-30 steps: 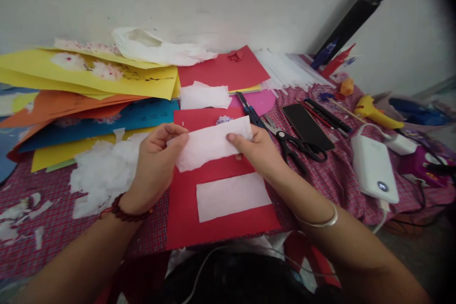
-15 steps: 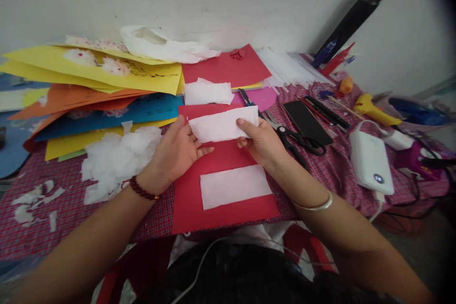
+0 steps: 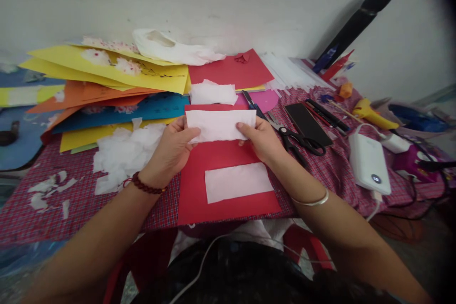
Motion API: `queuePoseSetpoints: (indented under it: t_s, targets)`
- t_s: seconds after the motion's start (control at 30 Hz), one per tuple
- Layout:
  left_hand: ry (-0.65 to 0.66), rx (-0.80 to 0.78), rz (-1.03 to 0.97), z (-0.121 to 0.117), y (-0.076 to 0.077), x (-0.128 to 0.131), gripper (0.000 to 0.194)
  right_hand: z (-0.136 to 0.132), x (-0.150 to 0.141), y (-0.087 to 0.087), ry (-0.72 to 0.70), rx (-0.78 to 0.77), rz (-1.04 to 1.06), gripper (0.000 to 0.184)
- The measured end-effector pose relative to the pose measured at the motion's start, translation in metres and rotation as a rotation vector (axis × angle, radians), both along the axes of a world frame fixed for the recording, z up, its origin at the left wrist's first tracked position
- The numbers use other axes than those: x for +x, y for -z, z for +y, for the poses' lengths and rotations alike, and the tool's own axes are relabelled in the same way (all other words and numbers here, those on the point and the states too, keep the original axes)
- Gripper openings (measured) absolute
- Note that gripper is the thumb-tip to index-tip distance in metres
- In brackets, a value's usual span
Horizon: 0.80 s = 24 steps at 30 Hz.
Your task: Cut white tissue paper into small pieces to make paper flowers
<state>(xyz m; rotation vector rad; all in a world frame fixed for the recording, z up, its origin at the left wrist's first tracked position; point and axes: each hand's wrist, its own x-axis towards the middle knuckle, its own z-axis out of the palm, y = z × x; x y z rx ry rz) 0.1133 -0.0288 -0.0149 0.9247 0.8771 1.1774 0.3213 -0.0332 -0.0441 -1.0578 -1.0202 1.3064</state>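
Observation:
A white paper strip (image 3: 221, 124) is stretched level between my two hands. My left hand (image 3: 174, 145) pinches its left end, thumb on top. Its right end is gripped by my right hand (image 3: 261, 137), also with the thumb on top. Below the strip lies a sheet of red paper (image 3: 194, 185), and on that rests a second white strip (image 3: 238, 183). Behind the held strip is a small pile of white strips (image 3: 213, 92). Left of my left hand sits a heap of white paper pieces (image 3: 124, 152).
Stacked coloured paper (image 3: 142, 71) lies at the back left. Right of my right hand are scissors (image 3: 302, 142), a utility knife (image 3: 249, 99), a phone (image 3: 308, 123) and pens (image 3: 327, 115). Farther right are a white power bank (image 3: 370, 161) and a yellow glue gun (image 3: 374, 114).
My left hand has closed on the strip's left end, which it was open beside before. The strip is now held straighter and more level. The view has shifted slightly.

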Motion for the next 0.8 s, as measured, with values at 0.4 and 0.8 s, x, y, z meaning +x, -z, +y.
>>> queuePoseSetpoints:
  t_s: [0.4,0.8]
  targets:
    - [-0.015,-0.024,0.058,-0.002,0.003,0.002,0.032,-0.012,0.002,-0.012,-0.43,-0.018,-0.042,0.038]
    - [0.264,0.052,-0.045,-0.008,0.023,0.012,0.051,-0.011,-0.015,0.001,-0.265,-0.011,0.05,0.037]
